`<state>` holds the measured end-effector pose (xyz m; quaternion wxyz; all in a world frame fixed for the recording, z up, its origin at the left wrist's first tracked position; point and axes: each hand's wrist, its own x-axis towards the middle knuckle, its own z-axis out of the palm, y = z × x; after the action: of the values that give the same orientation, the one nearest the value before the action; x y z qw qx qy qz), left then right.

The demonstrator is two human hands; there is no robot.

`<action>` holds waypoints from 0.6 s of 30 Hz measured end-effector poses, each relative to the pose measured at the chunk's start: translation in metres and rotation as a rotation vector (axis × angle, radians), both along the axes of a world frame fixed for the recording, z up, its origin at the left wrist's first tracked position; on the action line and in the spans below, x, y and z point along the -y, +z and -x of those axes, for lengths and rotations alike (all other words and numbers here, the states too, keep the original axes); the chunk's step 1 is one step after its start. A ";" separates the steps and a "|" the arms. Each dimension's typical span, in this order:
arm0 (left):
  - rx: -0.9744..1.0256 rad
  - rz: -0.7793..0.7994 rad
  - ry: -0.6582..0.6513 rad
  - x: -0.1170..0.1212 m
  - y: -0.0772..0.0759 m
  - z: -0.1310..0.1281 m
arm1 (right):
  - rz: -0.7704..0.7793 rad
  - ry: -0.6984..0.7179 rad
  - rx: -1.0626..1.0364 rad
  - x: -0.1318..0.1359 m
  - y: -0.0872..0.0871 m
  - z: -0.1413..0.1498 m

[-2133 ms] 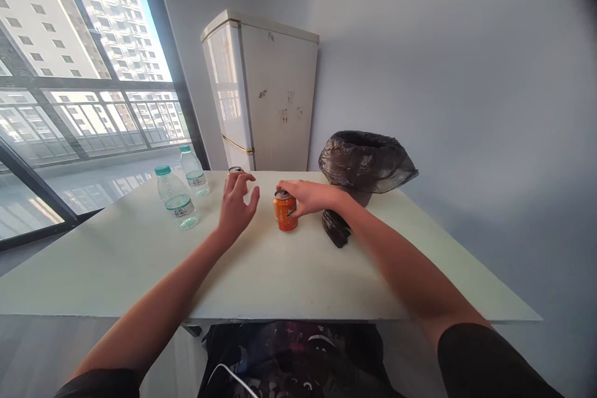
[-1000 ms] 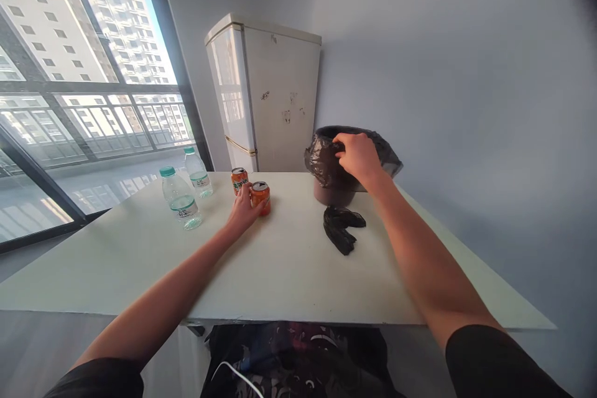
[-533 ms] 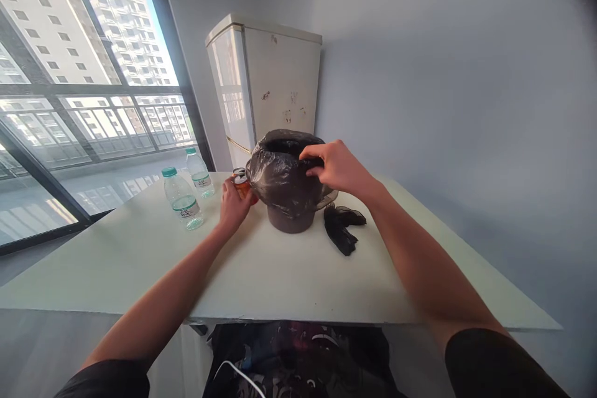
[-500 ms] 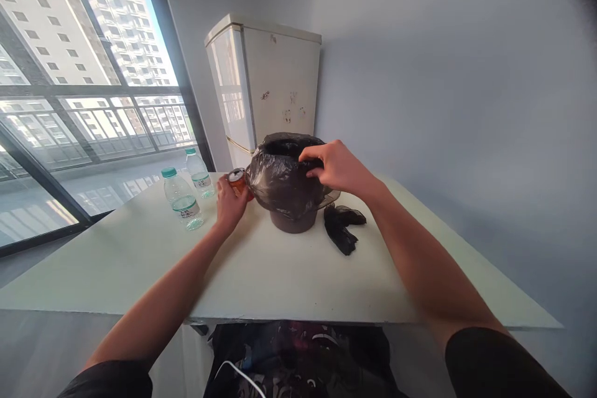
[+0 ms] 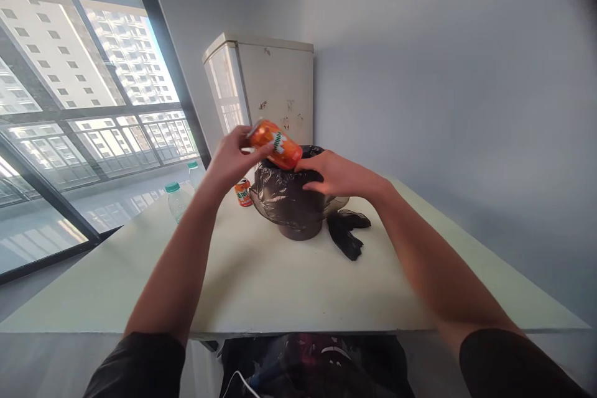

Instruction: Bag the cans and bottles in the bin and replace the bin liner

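My left hand [image 5: 231, 158] grips an orange soda can [image 5: 276, 143], tilted on its side just above the mouth of a small bin lined with a black bag [image 5: 291, 199]. My right hand [image 5: 336, 175] is closed on the bin's near rim and the bag. A second orange can [image 5: 242, 193] stands upright on the white table [image 5: 289, 280], left of the bin.
A loose crumpled black bag [image 5: 347, 231] lies right of the bin. Two water bottles [image 5: 176, 198] stand at the table's far left, partly behind my left arm. A white fridge [image 5: 261, 90] stands behind the table beside a large window.
My left hand lifted one orange can off the table and tipped it over the bin's mouth. My right hand still holds the bin it had pulled toward the table's middle.
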<state>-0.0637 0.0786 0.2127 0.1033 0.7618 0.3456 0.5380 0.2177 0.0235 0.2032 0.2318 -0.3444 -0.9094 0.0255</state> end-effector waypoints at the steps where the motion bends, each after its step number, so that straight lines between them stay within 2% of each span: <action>1: -0.069 0.079 -0.028 -0.002 0.004 -0.006 | 0.007 -0.008 0.033 0.001 0.001 -0.001; 4: -0.149 0.149 -0.005 -0.010 0.004 -0.020 | 0.008 -0.047 0.070 0.005 0.005 -0.006; 7: -0.228 0.178 0.007 -0.016 -0.001 -0.024 | -0.022 -0.038 -0.049 0.011 0.010 -0.009; 9: -0.230 0.190 0.004 -0.019 -0.001 -0.018 | -0.044 -0.004 -0.121 0.015 0.014 -0.010; 11: -0.117 0.138 0.029 -0.025 0.003 -0.002 | -0.055 0.021 -0.143 0.017 0.015 -0.011; 13: 0.021 0.023 0.112 -0.035 0.009 0.022 | -0.058 0.021 -0.138 0.017 0.014 -0.011; 15: 0.060 -0.086 0.269 -0.050 0.010 0.046 | -0.059 0.013 -0.134 0.014 0.012 -0.012; 17: 0.049 -0.105 0.457 -0.070 0.000 0.062 | -0.054 0.014 -0.129 0.010 0.009 -0.011; 18: 0.038 -0.078 0.503 -0.081 -0.009 0.065 | -0.048 0.016 -0.124 0.008 0.008 -0.011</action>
<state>-0.1285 0.1595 0.2033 -0.0566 0.6451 0.5014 0.5738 0.2289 0.0160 0.2115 0.2957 -0.3293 -0.8963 0.0269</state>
